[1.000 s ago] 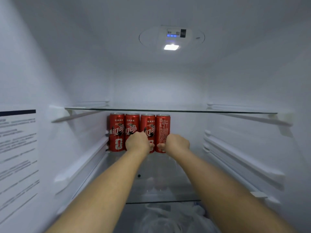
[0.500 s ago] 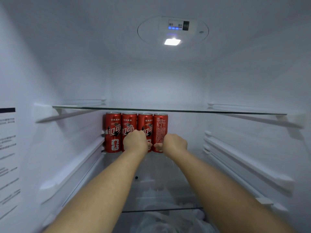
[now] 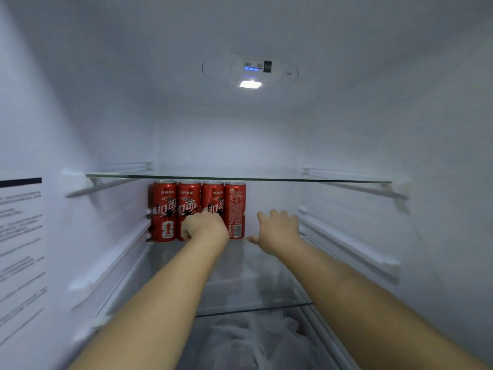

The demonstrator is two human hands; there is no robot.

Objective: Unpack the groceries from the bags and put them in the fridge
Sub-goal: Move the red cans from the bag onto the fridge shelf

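Several red soda cans [image 3: 165, 209] stand upright in a row at the back left of a glass fridge shelf [image 3: 269, 279]. My left hand [image 3: 205, 227] is curled over the lower part of the third can from the left [image 3: 212, 198] and hides part of the second one. The rightmost can [image 3: 235, 209] stands free with its printed label facing me. To the right of that can, my right hand [image 3: 278, 231] hovers over the shelf with its fingers spread, holding nothing.
A second glass shelf [image 3: 306, 180] runs just above the can tops. White rails [image 3: 349, 249] line both side walls. Crumpled translucent plastic [image 3: 253, 340] lies below the shelf. A lamp [image 3: 250, 84] glows in the ceiling. A printed label [image 3: 21, 236] covers the left wall.
My right hand has let go of the rightmost can and moved to the right, opening its fingers. My left hand has stayed at the cans.
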